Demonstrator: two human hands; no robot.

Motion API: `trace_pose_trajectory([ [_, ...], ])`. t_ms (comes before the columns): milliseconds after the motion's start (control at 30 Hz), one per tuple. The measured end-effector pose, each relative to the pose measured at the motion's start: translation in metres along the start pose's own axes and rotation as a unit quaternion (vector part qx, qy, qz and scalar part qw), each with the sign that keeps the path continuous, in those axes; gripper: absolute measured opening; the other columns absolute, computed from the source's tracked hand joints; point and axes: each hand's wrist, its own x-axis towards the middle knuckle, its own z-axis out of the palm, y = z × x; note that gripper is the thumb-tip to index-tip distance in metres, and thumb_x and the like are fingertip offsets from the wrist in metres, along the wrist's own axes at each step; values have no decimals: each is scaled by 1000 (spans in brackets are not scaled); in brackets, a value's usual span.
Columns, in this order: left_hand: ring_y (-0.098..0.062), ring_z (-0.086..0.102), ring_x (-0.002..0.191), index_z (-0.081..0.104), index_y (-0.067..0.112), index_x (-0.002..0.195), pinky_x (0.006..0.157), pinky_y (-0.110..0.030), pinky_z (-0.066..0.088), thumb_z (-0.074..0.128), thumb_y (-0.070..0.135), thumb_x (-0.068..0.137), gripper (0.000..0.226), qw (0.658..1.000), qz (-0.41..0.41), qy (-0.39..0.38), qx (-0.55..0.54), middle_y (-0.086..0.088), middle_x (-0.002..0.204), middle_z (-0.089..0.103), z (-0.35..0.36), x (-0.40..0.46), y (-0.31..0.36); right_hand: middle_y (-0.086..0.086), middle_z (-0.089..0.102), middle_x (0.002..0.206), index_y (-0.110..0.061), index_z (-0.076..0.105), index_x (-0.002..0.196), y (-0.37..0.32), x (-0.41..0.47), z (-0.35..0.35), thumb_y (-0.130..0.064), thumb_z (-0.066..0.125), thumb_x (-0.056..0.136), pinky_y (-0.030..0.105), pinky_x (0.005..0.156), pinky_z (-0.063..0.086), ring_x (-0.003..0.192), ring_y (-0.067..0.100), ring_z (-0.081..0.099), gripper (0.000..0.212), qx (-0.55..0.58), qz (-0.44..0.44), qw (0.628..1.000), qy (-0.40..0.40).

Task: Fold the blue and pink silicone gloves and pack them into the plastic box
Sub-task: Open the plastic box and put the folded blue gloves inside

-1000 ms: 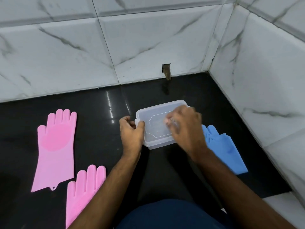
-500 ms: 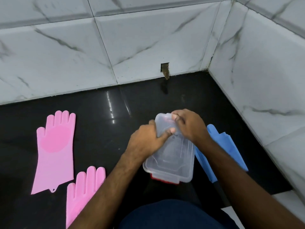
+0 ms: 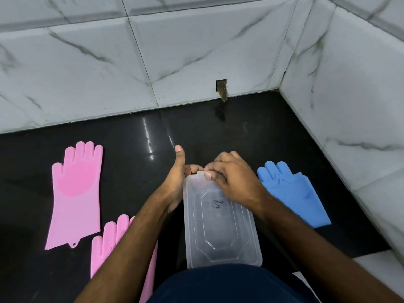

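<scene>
A clear plastic box (image 3: 220, 228) with its lid on lies lengthwise in front of me on the black counter (image 3: 135, 141). My left hand (image 3: 177, 178) grips the box's far left corner, thumb pointing up. My right hand (image 3: 231, 176) pinches the lid's tab at the far end. One pink silicone glove (image 3: 76, 193) lies flat at the left, palm pad up. A second pink glove (image 3: 113, 241) lies nearer me, partly hidden under my left forearm. The blue gloves (image 3: 293, 193) lie stacked to the right of the box.
White marble-tiled walls (image 3: 196, 51) close the counter at the back and at the right. A small hole (image 3: 222, 88) with a brown stain sits at the base of the back wall. My dark blue clothing (image 3: 229, 285) covers the near edge.
The box was turned from crosswise to lengthwise and pulled toward me. Both hands shifted to its far end, and the right hand now pinches the lid tab.
</scene>
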Motion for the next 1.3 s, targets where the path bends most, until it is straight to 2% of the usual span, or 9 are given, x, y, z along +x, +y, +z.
trace_pose_trajectory([
  [433, -28, 72, 83, 67, -6, 112, 83, -41, 60, 4, 75, 97, 104, 996, 78, 33, -6, -24, 98, 71, 8, 9, -6, -9, 60, 112, -25, 73, 121, 3, -3, -16, -44, 66, 94, 20, 84, 36, 106, 7, 47, 34, 43, 24, 999, 24],
  [600, -33, 70, 90, 61, -6, 122, 93, -50, 57, 17, 74, 99, 94, 994, 74, 72, -41, -30, 105, 70, 5, 7, -18, -17, 60, 100, -29, 78, 91, -1, -4, -13, -38, 75, 88, 22, 83, 46, 98, 7, 52, 10, 102, 44, 993, 34],
  [733, -30, 70, 86, 64, 2, 114, 91, -48, 57, 17, 75, 97, 89, 995, 72, 65, -33, -22, 99, 70, 6, 4, -25, -14, 52, 118, -29, 72, 116, 1, -1, -9, -39, 73, 90, 19, 90, 42, 111, 7, 49, 28, 90, 85, 991, 52],
  [833, -33, 70, 85, 64, -4, 110, 89, -48, 58, 7, 79, 95, 102, 994, 78, 67, -36, -32, 102, 67, 6, 4, -25, -3, 60, 125, -24, 70, 123, 2, 4, -16, -44, 63, 96, 28, 98, 46, 113, 15, 55, 35, 25, 130, 991, -18],
  [933, -41, 72, 108, 70, -4, 120, 102, -52, 56, 5, 85, 89, 115, 995, 49, 78, -48, -33, 117, 72, 1, 8, -26, -3, 63, 117, -22, 71, 119, -4, 2, -22, -49, 61, 95, 31, 95, 52, 106, 14, 58, 37, 47, 114, 992, 12],
  [1033, -31, 77, 101, 83, 13, 103, 84, -39, 63, 18, 78, 97, 92, 996, 32, 46, -68, -17, 109, 79, 1, 7, -26, -8, 63, 104, -22, 69, 112, -9, -1, -32, -47, 69, 90, 22, 78, 52, 92, 9, 62, 33, 125, 65, 990, 8],
  [1133, -35, 61, 82, 66, -4, 94, 78, -42, 55, 54, 38, 106, 45, 989, 117, 82, -32, -19, 90, 67, 6, 8, -29, -10, 64, 98, -24, 67, 105, -5, 2, -44, -41, 75, 87, 29, 77, 57, 88, 9, 64, 26, 130, 80, 988, 6],
  [1233, -46, 63, 118, 65, 4, 123, 106, -60, 49, 41, 52, 108, 56, 975, 119, 117, -146, -30, 129, 66, 9, 1, -38, -11, 64, 96, -28, 65, 98, -1, 5, -56, -37, 74, 87, 40, 83, 59, 87, 8, 64, 16, 145, 102, 981, 81],
  [1300, -42, 61, 129, 66, 13, 127, 107, -59, 51, 32, 61, 106, 62, 972, 117, 119, -165, -21, 135, 67, 6, 0, -42, -9, 64, 100, -30, 63, 102, 2, 8, -63, -38, 74, 87, 40, 82, 60, 89, 9, 64, 20, 163, 105, 970, 143],
])
